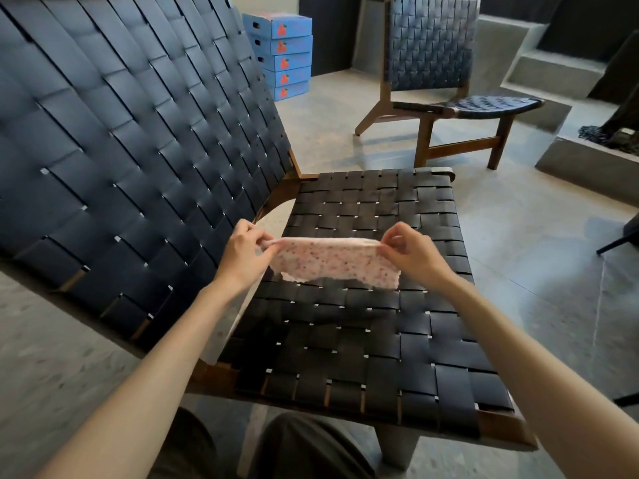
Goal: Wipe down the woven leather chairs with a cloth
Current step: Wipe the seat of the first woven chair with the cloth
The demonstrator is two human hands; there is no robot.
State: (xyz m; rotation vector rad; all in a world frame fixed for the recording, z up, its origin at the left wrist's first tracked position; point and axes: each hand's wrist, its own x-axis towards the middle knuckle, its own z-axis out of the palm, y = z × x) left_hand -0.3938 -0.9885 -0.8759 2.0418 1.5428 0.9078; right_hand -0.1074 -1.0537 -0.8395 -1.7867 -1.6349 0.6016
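Head view shows us early on: left hand (246,249) and right hand (411,251) pinch the cloth (333,261) stretched above the near chair (363,305), the far chair (432,63) awaiting us.

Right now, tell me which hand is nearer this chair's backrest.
Left. The left hand pinches the cloth beside the backrest; the right hand pinches its other end, farther out over the seat.

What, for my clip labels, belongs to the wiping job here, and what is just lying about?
Job: pink cloth, pinched by left hand and right hand; near woven chair; far woven chair.
Lying about: stacked blue boxes; concrete steps; dark fringed fabric.
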